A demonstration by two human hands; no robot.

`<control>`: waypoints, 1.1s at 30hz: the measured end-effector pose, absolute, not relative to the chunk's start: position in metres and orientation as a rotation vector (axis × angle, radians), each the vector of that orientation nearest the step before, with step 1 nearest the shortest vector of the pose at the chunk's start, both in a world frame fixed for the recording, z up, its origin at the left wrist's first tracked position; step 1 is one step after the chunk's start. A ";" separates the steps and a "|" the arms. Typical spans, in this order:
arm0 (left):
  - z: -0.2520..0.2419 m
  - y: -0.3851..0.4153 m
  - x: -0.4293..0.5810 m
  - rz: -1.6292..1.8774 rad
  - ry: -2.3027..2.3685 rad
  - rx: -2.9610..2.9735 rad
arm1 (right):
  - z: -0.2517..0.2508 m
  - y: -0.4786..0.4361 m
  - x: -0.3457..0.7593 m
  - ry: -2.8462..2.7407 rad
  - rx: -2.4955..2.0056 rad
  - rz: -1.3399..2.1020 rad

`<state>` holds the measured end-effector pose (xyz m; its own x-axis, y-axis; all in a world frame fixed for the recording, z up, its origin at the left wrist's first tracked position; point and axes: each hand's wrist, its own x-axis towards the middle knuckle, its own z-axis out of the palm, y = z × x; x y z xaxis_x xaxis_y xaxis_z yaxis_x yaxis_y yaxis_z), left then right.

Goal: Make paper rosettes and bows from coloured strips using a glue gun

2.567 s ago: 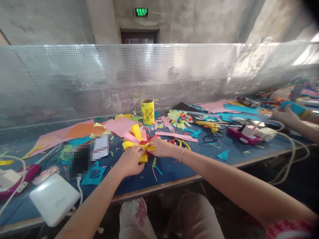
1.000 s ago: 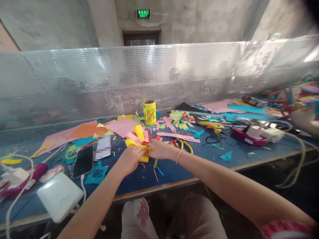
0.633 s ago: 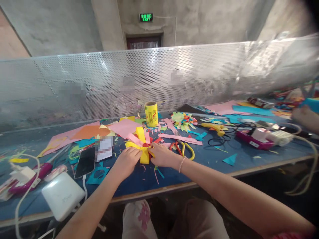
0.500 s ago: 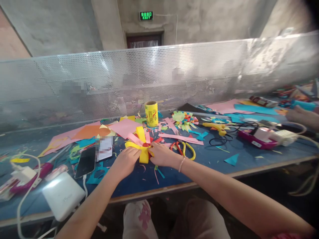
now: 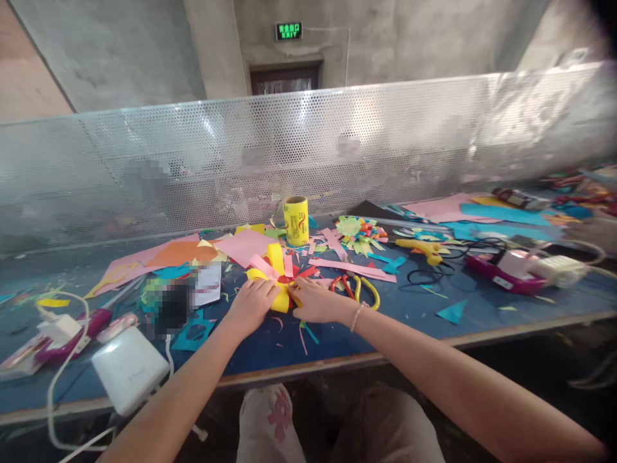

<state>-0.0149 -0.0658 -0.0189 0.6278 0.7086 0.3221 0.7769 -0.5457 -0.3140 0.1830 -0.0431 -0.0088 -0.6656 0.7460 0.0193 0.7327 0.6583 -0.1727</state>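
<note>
A paper flower (image 5: 278, 276) of looped yellow, pink and red strips lies on the blue table (image 5: 337, 334). My left hand (image 5: 251, 306) curls its fingers over the flower's lower left loops. Pinching the yellow loop at the flower's lower right edge is my right hand (image 5: 315, 301), with a thin bracelet on its wrist. Both hands press the flower down against the table.
Red and yellow scissors (image 5: 357, 288) lie just right of my right hand. A yellow tape roll (image 5: 295, 220) stands behind, near a perforated metal screen (image 5: 308, 148). Paper sheets and scraps cover the table. A white box (image 5: 130, 368) with cables sits front left; a pink device (image 5: 501, 273) right.
The camera has turned slightly left and down. Both hands have stayed on the paper flower, shifting their fingers over the yellow loops. Another person's hand at the far right has left the view.
</note>
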 end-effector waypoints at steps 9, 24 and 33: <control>-0.004 -0.046 -0.022 -0.467 -0.992 -2.441 | -0.015 -0.026 0.217 -2.606 -1.047 0.600; 0.177 -0.045 -0.004 -0.025 -1.602 -3.055 | 0.035 -0.073 0.210 -1.014 -0.739 2.073; 0.089 0.025 0.008 0.357 -1.786 -3.170 | -0.002 -0.079 0.202 -0.728 -1.033 1.977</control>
<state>0.0084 0.0254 0.0895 0.5357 0.7443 -0.3987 0.8404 -0.4239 0.3377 0.2016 -0.0794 -0.0017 -0.3709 0.8336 -0.4093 -0.3689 -0.5367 -0.7589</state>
